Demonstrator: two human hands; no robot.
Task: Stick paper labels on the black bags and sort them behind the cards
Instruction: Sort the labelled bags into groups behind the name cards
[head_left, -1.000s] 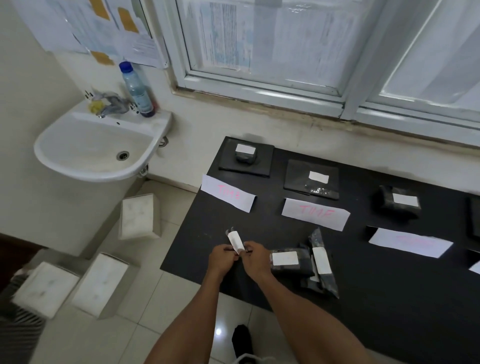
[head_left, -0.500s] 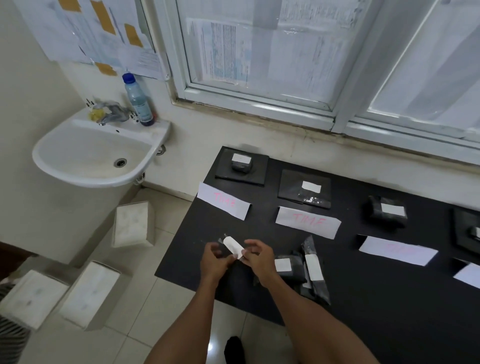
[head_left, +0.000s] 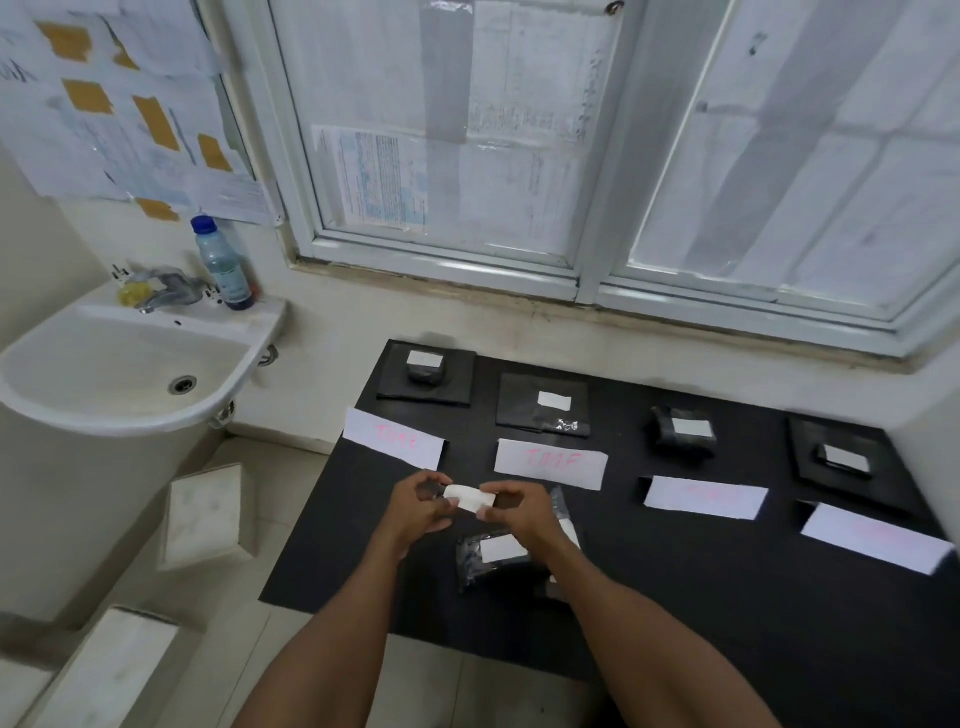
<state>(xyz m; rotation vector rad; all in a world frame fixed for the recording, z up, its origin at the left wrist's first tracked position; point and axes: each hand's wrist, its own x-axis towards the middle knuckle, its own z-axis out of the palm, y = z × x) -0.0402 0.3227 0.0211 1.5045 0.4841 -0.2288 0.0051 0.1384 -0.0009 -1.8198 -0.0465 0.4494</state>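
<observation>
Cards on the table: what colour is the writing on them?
Pink-red lettering on the white cards, clearest on the two left ones in the head view.

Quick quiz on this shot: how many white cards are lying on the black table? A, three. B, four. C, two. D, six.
B: four white cards lie in a row across the black table, the first, the second, the third and the fourth, each with a labelled black bag behind it.
</observation>
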